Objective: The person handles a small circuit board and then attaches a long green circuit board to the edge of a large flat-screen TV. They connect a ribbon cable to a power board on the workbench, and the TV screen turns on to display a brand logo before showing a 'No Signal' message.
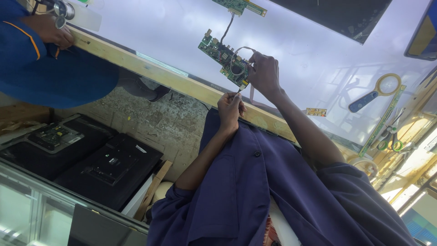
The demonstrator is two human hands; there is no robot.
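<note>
Currently my right hand (264, 73) grips the near end of the green circuit board (224, 57), fingers curled round its lower right corner. My left hand (231, 108) sits just below that corner, fingertips pressed together in a pinch on something small and thin; I cannot tell whether it is a tool tip or a connector.

Position of board: it lies on the lit white panel (296, 54), ahead of both hands and a little to the left of the right one. Long axis runs diagonally, from the far upper left down toward my right hand. The end I hold is the near one; the far end points away toward a second, narrower board (239, 6), and a dark cable (226, 28) joins the two.

A loop of thin grey wire (237, 61) arches over the near part of the board, right beside my right fingers.

Nearness: right hand is touching the board; left hand is just off its corner, close but below the panel's wooden edge (182, 82).

Elsewhere: a magnifying glass with a blue handle (375, 93) lies well apart to the right. Another person's hand (48, 29), blue sleeve, rests at the far left edge of the bench, well clear of mine.
</note>
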